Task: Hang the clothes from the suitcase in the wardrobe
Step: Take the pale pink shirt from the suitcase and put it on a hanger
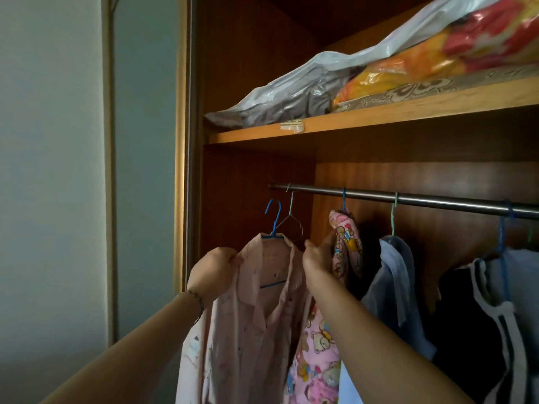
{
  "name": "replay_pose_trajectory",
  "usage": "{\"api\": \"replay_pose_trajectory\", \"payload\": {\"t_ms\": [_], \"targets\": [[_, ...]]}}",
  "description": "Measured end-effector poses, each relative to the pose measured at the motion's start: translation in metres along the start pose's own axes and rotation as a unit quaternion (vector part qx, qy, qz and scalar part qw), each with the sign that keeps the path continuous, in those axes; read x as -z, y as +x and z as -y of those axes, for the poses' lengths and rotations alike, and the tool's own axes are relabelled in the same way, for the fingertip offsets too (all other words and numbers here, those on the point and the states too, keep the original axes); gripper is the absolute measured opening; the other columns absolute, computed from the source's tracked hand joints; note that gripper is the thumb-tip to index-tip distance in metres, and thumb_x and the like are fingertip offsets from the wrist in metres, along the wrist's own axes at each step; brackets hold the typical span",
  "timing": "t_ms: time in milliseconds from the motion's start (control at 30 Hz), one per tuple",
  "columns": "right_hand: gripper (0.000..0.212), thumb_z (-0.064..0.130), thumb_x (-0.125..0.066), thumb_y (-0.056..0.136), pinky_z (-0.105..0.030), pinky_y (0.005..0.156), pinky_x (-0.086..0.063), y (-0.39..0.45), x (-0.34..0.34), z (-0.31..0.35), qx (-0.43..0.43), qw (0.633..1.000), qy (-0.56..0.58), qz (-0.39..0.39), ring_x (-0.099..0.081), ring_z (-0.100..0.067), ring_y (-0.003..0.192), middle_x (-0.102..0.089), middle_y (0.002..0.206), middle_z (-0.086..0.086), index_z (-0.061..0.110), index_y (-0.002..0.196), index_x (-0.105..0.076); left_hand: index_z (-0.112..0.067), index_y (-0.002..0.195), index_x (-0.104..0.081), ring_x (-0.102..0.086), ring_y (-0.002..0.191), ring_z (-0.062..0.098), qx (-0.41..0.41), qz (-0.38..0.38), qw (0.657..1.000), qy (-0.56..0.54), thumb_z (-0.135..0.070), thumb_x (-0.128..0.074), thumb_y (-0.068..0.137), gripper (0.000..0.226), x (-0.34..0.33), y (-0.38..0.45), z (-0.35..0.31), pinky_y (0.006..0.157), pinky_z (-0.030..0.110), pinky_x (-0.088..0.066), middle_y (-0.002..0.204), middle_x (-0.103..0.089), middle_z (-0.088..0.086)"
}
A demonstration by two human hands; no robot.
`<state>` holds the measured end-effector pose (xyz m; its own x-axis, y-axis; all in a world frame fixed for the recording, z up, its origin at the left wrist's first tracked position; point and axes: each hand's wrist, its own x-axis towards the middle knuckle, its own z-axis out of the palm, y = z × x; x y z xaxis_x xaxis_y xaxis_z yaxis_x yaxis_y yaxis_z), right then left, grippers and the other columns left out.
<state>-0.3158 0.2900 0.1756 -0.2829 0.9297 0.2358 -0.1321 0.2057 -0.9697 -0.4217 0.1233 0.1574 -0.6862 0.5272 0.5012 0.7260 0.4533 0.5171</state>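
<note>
The left hand (217, 265) has its fingers curled over the shoulder of the pink shirt (248, 316), pinching cloth against the hanger's arm. The right hand (316, 256) grips the shirt's other shoulder, fingers bent around the fabric, at about three o'clock from the collar. The shirt sits on a blue hanger (272, 220) whose hook is free, below the rail (408, 198) and at about seven o'clock from the bare wire hanger (290, 220). The shirt looks light, soft and floppy, likely to slide off the thin wire, so holding both shoulders steadies it; gripping the hook's neck would probably guide it better onto the rail. At three o'clock hangs a cartoon-print garment (345, 246).
</note>
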Motion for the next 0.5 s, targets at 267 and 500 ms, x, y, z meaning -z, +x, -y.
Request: {"api": "replay_pose_trajectory", "payload": {"t_ms": [267,500], "targets": [[0.059,0.039,-0.035,0.102,-0.042,0.113,-0.023,0.032,0.028,0.008,0.017,0.998,-0.067,-0.005,-0.025,-0.030,0.143,-0.017,0.159,-0.006,0.030,0.153,-0.007,-0.022,0.083,-0.067,-0.060,0.072,0.016,-0.011,0.020,0.999,-0.037,-0.033,-0.048,0.095,0.025,-0.025,0.019,-0.030,0.063,0.033,-0.050,0.078,-0.065,-0.004],[0.061,0.039,-0.034,0.102,-0.040,0.107,-0.028,0.038,0.046,0.012,0.046,0.984,-0.164,-0.060,-0.035,-0.033,0.137,-0.035,0.151,-0.016,0.022,0.154,-0.007,-0.022,0.091,-0.067,-0.062,0.074,0.019,-0.009,0.051,0.997,-0.064,-0.031,-0.048,0.096,0.022,-0.045,0.026,-0.052,0.060,0.029,-0.045,0.082,-0.066,-0.001]]}}
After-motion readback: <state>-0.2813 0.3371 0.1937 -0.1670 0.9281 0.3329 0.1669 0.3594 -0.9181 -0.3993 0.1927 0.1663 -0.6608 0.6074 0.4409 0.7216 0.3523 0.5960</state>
